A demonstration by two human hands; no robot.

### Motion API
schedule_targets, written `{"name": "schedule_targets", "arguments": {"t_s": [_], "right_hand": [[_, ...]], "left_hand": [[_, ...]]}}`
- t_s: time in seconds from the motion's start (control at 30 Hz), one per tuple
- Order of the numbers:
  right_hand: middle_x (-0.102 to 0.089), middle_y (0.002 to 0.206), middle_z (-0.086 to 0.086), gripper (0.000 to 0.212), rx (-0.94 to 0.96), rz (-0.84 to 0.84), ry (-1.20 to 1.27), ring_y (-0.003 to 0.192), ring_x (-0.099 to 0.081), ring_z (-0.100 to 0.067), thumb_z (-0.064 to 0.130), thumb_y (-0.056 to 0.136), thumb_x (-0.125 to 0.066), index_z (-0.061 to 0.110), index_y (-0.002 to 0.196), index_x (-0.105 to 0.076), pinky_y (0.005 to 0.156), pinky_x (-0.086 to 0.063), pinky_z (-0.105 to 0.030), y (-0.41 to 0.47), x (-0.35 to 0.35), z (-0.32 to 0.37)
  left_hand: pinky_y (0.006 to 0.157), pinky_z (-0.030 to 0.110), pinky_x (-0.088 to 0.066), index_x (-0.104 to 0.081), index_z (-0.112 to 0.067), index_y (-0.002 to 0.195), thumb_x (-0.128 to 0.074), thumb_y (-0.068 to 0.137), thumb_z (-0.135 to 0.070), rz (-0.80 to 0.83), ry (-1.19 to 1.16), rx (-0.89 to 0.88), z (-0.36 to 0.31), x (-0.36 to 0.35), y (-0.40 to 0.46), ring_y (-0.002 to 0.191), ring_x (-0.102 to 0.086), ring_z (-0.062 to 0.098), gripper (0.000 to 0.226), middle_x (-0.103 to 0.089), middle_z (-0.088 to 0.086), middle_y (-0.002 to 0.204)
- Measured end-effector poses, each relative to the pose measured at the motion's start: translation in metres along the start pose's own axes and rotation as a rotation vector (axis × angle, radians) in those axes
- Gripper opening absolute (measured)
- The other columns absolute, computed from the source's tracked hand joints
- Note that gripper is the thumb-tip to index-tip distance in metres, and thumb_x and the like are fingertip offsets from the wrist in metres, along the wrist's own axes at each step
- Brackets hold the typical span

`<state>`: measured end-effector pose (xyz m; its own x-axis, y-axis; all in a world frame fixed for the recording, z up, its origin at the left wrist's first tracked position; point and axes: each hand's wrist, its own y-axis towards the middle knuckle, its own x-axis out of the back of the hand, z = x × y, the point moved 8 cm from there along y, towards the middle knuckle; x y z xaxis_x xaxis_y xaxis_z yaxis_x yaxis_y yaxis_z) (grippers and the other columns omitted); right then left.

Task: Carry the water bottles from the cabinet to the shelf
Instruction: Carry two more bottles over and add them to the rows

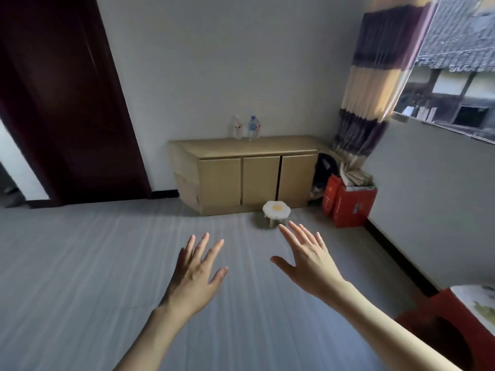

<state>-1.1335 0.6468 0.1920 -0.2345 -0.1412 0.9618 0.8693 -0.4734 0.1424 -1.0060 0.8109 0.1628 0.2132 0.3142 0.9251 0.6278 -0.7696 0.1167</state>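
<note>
Both hands are extended over the floor (80, 263), the left hand (194, 274) and right hand (310, 263) spread wide, fingers apart, holding nothing. Two water bottles (245, 127) stand upright and side by side on top of the cabinet (241, 148), at its back edge by the wall, well apart from the hands. Assessed risk: a small stool (276, 211) sits just in front of the cabinet and could trip the person, and the close-set bottles could topple each other under a hasty grasp.
</note>
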Motion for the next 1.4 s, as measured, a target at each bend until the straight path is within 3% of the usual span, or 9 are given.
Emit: {"name": "schedule_targets", "arguments": {"t_s": [0.1,0.17,0.4,0.7,1.0,1.17,1.4], "right_hand": [[-0.010,0.157,-0.001,0.072,0.023,-0.003,-0.002,0.145,-0.006,-0.020,0.057,0.089,-0.040,0.024,0.146,-0.012,0.117,-0.005,-0.043,0.069,-0.014,-0.010],[-0.013,0.156,-0.002,0.072,0.032,-0.031,-0.013,0.144,-0.008,-0.021,0.055,0.089,-0.041,0.023,0.146,-0.013,0.116,-0.007,-0.043,0.124,-0.021,-0.018],[-0.016,0.155,-0.002,0.069,0.011,-0.069,0.005,0.144,-0.011,-0.022,0.052,0.089,-0.045,0.024,0.145,-0.017,0.116,-0.011,-0.044,0.307,-0.026,-0.037],[-0.011,0.156,0.000,0.068,-0.107,-0.020,0.023,0.144,-0.008,-0.020,0.051,0.090,-0.043,0.026,0.146,-0.013,0.117,-0.010,-0.043,0.497,-0.061,-0.107],[-0.010,0.156,0.000,0.069,-0.051,-0.046,0.018,0.144,-0.008,-0.021,0.050,0.090,-0.043,0.027,0.146,-0.011,0.116,-0.007,-0.043,0.716,-0.075,-0.162],[-0.012,0.156,-0.003,0.069,-0.019,-0.032,0.008,0.144,-0.008,-0.020,0.050,0.090,-0.043,0.026,0.146,-0.011,0.117,-0.007,-0.042,0.831,-0.075,-0.178],[-0.012,0.156,-0.003,0.068,-0.025,-0.008,0.001,0.144,-0.008,-0.021,0.050,0.090,-0.043,0.026,0.146,-0.012,0.117,-0.007,-0.043,0.958,-0.098,-0.206]], "left_hand": [[0.115,0.036,0.002,-0.003,-0.037,0.143,-0.027,0.093,-0.050,-0.002,0.001,0.006,0.023,-0.005,0.066,0.139,0.022,0.014,0.057,0.012,-0.006,0.154],[0.114,0.036,0.003,-0.005,-0.036,0.143,-0.019,0.086,-0.060,-0.024,0.006,-0.001,0.042,-0.005,0.119,0.140,0.020,0.015,0.063,0.009,-0.005,0.155],[0.114,0.035,-0.001,-0.012,-0.035,0.143,-0.004,0.068,-0.068,-0.107,-0.007,-0.033,0.100,0.019,0.300,0.141,0.014,0.017,0.082,0.002,-0.003,0.156],[0.114,0.035,-0.001,-0.012,-0.034,0.143,-0.004,0.067,-0.067,-0.056,-0.024,-0.075,0.140,-0.010,0.506,0.142,0.012,0.018,0.083,0.000,-0.002,0.156],[0.115,0.038,-0.004,-0.015,-0.032,0.143,-0.005,0.069,-0.065,-0.119,0.031,-0.077,0.179,-0.016,0.721,0.143,0.006,0.024,0.082,-0.006,0.003,0.156],[0.114,0.042,-0.011,-0.029,-0.026,0.140,-0.014,0.073,-0.063,-0.169,0.010,-0.049,0.207,-0.004,0.819,0.142,-0.005,0.029,0.078,-0.018,0.007,0.153],[0.115,0.042,-0.008,-0.022,-0.030,0.142,-0.010,0.072,-0.064,-0.122,0.031,-0.040,0.249,-0.022,0.950,0.143,-0.001,0.027,0.078,-0.013,0.004,0.154]]}}
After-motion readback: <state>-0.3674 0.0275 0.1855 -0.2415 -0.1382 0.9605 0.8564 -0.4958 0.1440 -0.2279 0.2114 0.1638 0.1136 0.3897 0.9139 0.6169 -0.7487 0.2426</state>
